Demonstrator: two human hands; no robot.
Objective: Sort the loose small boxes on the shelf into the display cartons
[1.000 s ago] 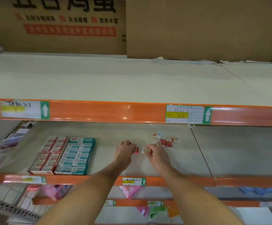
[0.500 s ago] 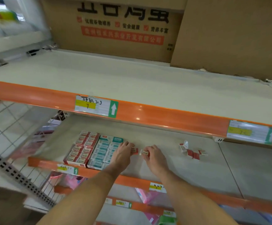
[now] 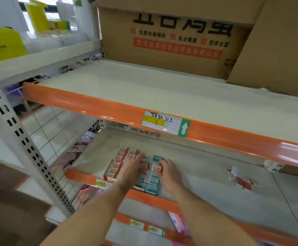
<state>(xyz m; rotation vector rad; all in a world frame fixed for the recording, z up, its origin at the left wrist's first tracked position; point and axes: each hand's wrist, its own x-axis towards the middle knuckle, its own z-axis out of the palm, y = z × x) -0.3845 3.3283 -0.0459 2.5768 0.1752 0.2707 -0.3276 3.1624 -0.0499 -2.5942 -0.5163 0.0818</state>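
1. two small red-and-white boxes in hand over the cartons at the shelf's (image 3: 206,176) front left corner: one pinched in the right hand (image 3: 169,174) by thumb and fingertips, label up (image 3: 158,168); one (image 3: 144,165) at the fingertips of the left hand (image 3: 131,170), fingers loosely curled over it, exact hold hard to tell.
2. match colour first: red boxes belong, judging by print, in the red carton (image 3: 120,163) on the left, nearest the shelf's left edge, not in the teal carton (image 3: 150,180) touching it on the right and now directly under both hands.
3. shift each box leftward before lowering; look for a gap in the red rows, not visible from here under the left hand.
4. turn each box to lie label up, long side parallel with its neighbours, then slide down into the gap rather than drop.
5. keep the pinch light; thin card likely dents easily.
6. press flat with straight fingers so no corner rides above the row.
7. watch the shelf's front edge: cartons sit right at the orange lip (image 3: 84,176), so push down, never outward.
8. several loose boxes (image 3: 242,181) left well apart toward the shelf's right side; fetch next, again one per hand.
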